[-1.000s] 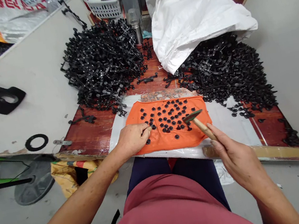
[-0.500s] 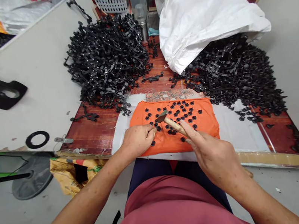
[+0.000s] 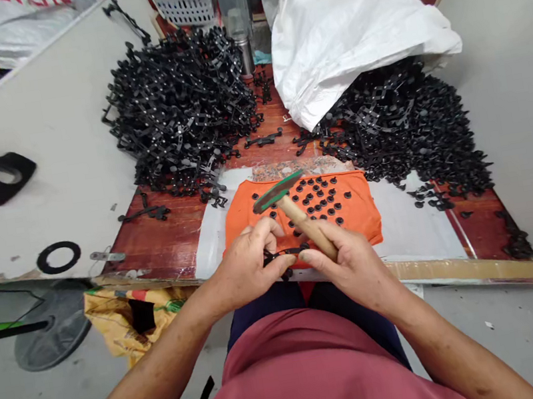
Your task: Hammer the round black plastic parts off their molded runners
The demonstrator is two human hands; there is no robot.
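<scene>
My left hand point(image 3: 249, 264) pinches a small black plastic strip point(image 3: 289, 250) over the near edge of an orange cloth point(image 3: 364, 216). My right hand point(image 3: 358, 269) is wrapped round the wooden handle of a hammer point(image 3: 307, 223), whose green-edged head points up to the left. The right thumb and fingertip meet the strip's right end, so both hands are at it. Several small round black pieces with pointed tips point(image 3: 337, 206) stand on the cloth. My hands and the hammer hide part of them.
A large heap of black plastic strips point(image 3: 182, 115) lies at the back left. Another heap of black parts point(image 3: 416, 125) spreads at the right, partly beneath a white sack point(image 3: 351, 31). A white basket point(image 3: 186, 8) and a metal flask point(image 3: 244, 54) stand behind. Light panels flank both sides.
The hammer came left over the cloth, then rose as my right hand moved in beside my left. My left hand now holds a black strip lifted off the cloth, with pieces hanging between both hands.
</scene>
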